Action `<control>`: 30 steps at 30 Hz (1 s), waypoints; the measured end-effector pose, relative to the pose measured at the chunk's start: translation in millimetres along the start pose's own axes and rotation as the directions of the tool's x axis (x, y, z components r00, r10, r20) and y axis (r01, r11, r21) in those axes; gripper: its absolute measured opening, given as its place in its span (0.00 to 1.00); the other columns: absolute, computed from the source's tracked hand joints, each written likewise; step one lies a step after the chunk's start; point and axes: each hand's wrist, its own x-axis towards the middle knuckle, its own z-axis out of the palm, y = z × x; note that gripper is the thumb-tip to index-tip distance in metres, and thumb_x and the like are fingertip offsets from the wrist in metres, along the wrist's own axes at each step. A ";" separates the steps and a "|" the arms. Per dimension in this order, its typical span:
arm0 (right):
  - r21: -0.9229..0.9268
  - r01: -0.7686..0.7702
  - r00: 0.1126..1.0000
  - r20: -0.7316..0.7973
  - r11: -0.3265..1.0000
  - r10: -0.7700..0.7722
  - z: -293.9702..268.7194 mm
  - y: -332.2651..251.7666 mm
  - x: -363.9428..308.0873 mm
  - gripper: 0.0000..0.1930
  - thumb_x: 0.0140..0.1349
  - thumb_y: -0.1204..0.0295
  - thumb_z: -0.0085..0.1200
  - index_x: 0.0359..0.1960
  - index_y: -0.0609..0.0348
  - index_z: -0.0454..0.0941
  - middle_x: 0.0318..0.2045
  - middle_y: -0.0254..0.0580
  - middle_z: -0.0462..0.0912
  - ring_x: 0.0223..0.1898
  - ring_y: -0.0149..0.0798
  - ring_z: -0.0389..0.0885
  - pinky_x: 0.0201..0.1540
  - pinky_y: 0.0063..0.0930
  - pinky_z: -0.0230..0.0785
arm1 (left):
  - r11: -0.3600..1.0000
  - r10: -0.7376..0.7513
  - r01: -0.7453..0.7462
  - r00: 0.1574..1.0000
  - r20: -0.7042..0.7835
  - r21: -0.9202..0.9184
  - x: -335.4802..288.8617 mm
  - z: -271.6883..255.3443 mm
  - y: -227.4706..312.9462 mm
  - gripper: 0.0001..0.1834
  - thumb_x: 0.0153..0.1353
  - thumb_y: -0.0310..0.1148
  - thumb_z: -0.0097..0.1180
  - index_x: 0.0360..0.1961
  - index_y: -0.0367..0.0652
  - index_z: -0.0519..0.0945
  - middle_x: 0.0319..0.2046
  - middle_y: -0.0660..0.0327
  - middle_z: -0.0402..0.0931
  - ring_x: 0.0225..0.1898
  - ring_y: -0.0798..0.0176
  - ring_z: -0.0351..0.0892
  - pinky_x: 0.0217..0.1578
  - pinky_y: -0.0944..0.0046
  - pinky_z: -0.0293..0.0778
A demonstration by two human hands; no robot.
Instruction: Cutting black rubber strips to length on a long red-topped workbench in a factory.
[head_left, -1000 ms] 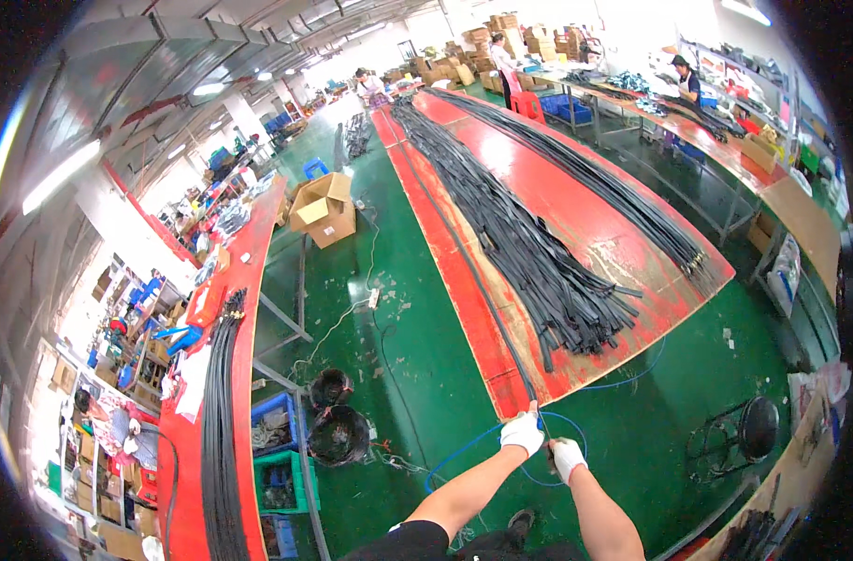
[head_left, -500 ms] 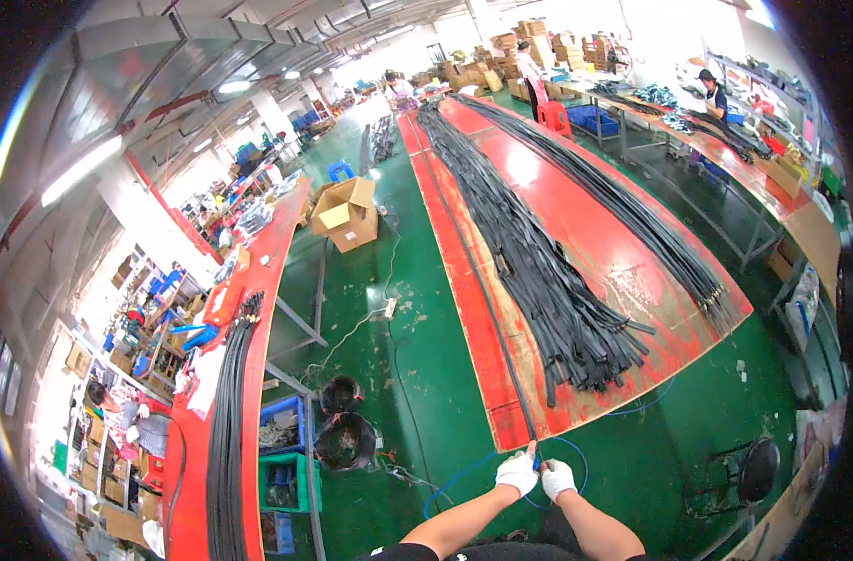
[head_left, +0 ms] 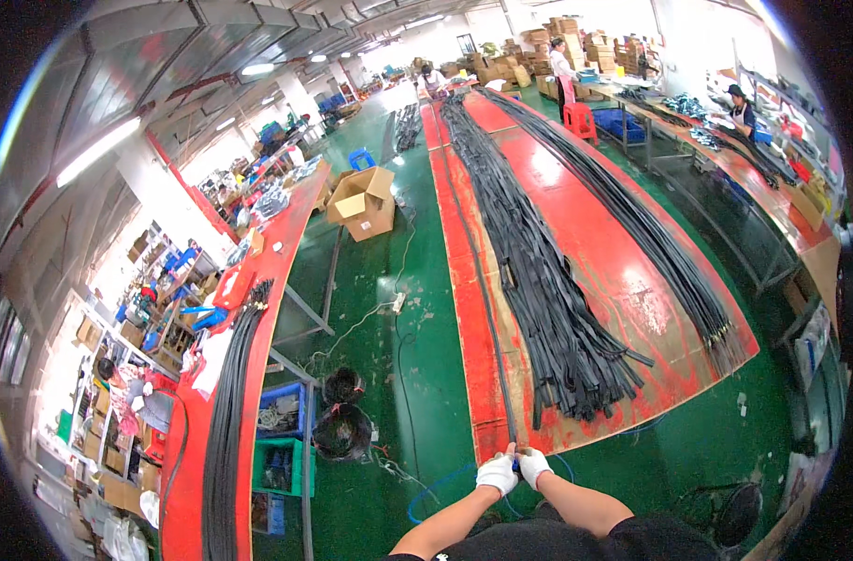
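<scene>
The black cable (head_left: pixel 487 309) lies alone along the left edge of the long red table (head_left: pixel 632 280), its near end at the table's end, pinched by both gloved hands: left hand (head_left: pixel 497 474) and right hand (head_left: pixel 535 466), fingers closed on it. Many strips (head_left: pixel 557 309) already lie bundled beside it; this 1 seems just being laid straight.

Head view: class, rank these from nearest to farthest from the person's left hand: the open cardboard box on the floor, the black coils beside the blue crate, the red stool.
From the left hand:
1. Black coils, floor, left.
2. Cardboard box, aisle, farther up.
3. Red stool, far right.
</scene>
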 end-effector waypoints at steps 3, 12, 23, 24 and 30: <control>-0.173 0.192 0.981 0.048 0.966 -0.187 -0.8 12.4 13.9 0.18 0.73 0.74 0.55 0.63 0.67 0.79 0.53 0.54 0.88 0.51 0.44 0.87 0.55 0.35 0.78 | 1.000 0.023 -0.023 1.000 0.000 -0.003 0.2 2.8 -2.5 0.41 0.63 0.39 0.58 0.79 0.52 0.64 0.54 0.43 0.82 0.52 0.39 0.86 0.54 0.44 0.81; -0.673 0.196 0.980 0.103 0.713 -0.172 9.2 3.4 37.4 0.22 0.69 0.62 0.54 0.56 0.65 0.83 0.52 0.66 0.86 0.58 0.63 0.84 0.61 0.47 0.76 | 0.998 0.064 -0.064 0.995 0.081 -0.008 11.2 -14.2 -34.0 0.41 0.63 0.35 0.56 0.80 0.53 0.63 0.57 0.44 0.81 0.56 0.40 0.85 0.57 0.45 0.80; -0.502 0.091 0.992 0.123 0.860 -0.033 11.3 -23.1 65.1 0.22 0.70 0.68 0.52 0.61 0.68 0.80 0.53 0.61 0.88 0.56 0.55 0.85 0.60 0.40 0.75 | 0.974 0.225 -0.226 0.969 0.106 0.005 46.0 -39.1 -61.3 0.35 0.67 0.39 0.59 0.74 0.51 0.66 0.55 0.47 0.82 0.56 0.41 0.85 0.56 0.39 0.78; -0.521 0.087 0.993 0.114 0.849 -0.031 13.8 -25.6 67.5 0.22 0.71 0.68 0.52 0.62 0.69 0.79 0.55 0.62 0.87 0.57 0.54 0.85 0.61 0.40 0.75 | 0.969 0.237 -0.243 0.965 0.113 0.041 48.5 -38.8 -63.5 0.35 0.67 0.39 0.59 0.75 0.52 0.66 0.55 0.48 0.82 0.56 0.42 0.85 0.55 0.38 0.78; -0.571 0.014 0.999 -0.021 0.821 -0.032 20.8 -17.2 64.9 0.24 0.73 0.72 0.53 0.67 0.70 0.75 0.59 0.58 0.85 0.59 0.47 0.84 0.60 0.36 0.75 | 0.950 0.306 -0.313 0.935 0.179 0.011 63.6 -33.8 -74.6 0.39 0.67 0.37 0.56 0.79 0.50 0.61 0.56 0.47 0.81 0.56 0.41 0.84 0.55 0.40 0.78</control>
